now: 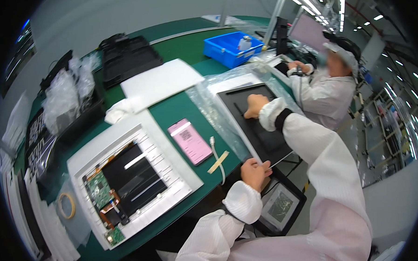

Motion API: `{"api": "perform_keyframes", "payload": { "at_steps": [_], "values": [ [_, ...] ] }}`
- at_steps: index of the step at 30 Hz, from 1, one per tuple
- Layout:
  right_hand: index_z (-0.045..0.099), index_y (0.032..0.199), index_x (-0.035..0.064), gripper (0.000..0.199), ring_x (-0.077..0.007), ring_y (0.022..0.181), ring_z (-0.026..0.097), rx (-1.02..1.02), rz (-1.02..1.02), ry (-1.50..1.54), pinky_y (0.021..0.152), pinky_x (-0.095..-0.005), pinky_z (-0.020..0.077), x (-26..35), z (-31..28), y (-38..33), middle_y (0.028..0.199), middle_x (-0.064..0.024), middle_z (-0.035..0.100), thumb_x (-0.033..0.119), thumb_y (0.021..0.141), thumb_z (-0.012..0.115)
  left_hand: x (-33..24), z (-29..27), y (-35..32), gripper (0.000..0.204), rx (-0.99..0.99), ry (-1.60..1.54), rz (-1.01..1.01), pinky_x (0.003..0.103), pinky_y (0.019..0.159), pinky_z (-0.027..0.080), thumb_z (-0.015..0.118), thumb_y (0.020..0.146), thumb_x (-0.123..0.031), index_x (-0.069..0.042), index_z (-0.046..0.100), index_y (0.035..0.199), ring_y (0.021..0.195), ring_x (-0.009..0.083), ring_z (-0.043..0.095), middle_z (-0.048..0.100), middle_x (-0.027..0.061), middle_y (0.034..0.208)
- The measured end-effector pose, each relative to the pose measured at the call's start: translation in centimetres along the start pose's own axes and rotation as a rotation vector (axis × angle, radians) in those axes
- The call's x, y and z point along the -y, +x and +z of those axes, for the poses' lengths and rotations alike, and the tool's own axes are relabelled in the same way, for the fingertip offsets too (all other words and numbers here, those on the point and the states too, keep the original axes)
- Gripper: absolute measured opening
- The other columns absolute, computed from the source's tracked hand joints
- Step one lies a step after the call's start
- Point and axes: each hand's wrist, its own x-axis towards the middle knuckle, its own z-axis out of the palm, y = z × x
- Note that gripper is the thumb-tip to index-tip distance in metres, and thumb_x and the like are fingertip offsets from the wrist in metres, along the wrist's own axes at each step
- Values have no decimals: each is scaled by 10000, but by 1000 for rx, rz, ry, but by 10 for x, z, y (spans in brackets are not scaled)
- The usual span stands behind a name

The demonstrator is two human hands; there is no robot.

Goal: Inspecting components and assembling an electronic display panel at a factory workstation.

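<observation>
A flat rectangular panel point(270, 142), black with a pale frame, lies on clear plastic wrap at the right end of the green table. My left hand point(256, 174) pinches its near left corner between thumb and fingers. My right hand point(256, 106) is closed and rests on the black face toward the far end, beside a thin dark strip point(240, 109). Whatever its curled fingers may hold is hidden. Left of the panel sits a pink-screened phone point(190, 141). Next to the phone are a white cable point(216, 153) and a strip of yellowish tape point(218, 162).
An opened white-framed device point(174, 184) with circuit boards lies at the left. White foam sheet point(162, 81), black tray point(129, 59) and blue bin point(231, 48) stand farther back. A tape roll point(66, 205) is far left. A co-worker point(326, 88) works beyond the panel.
</observation>
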Motion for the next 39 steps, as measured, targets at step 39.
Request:
{"api": "perform_keyframes", "payload": {
  "at_steps": [39],
  "values": [
    [505,914,-25,244,-461,775,534,-530,-151,131,711,-510,403,-90,-21,-5,761,-277,572,169,777,452,-4,-3,-1,357,-46,-39,-45,272,601,525,639,759,-40,67,470,1054,674,166,605,600,120,798]
  ]
}}
